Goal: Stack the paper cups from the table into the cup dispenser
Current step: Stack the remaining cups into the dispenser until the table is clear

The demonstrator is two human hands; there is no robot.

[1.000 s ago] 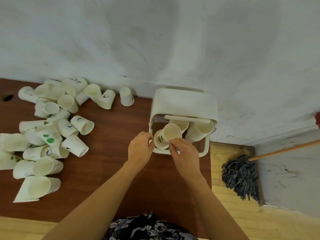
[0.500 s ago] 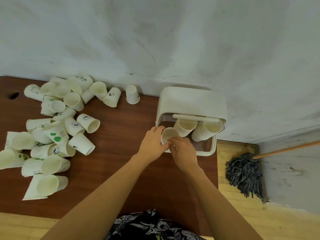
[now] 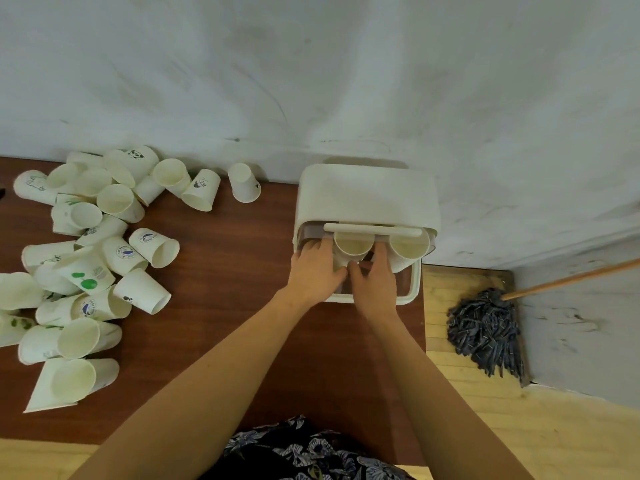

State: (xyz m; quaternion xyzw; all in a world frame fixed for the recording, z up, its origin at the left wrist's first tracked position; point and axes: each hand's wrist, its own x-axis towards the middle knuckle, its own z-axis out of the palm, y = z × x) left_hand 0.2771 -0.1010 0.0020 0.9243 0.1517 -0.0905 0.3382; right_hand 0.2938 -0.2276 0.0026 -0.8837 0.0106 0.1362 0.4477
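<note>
1. Left hand (image 3: pixel 313 271) and right hand (image 3: pixel 374 282) curl together around a paper cup (image 3: pixel 353 244) inside the white plastic cup dispenser (image 3: pixel 367 195).
2. The cup is judged light, thin-walled and easily crushed; hold it by the tapered sides below the rolled rim.
3. Loose paper cups (image 3: pixel 90 258) lie heaped on the brown wooden counter (image 3: pixel 221 271).

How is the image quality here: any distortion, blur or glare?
Head view: wide-angle bend curves the table edge and wall line; light soft and even, no glare; hands and dispenser fairly sharp, the cups at the left slightly soft.
</note>
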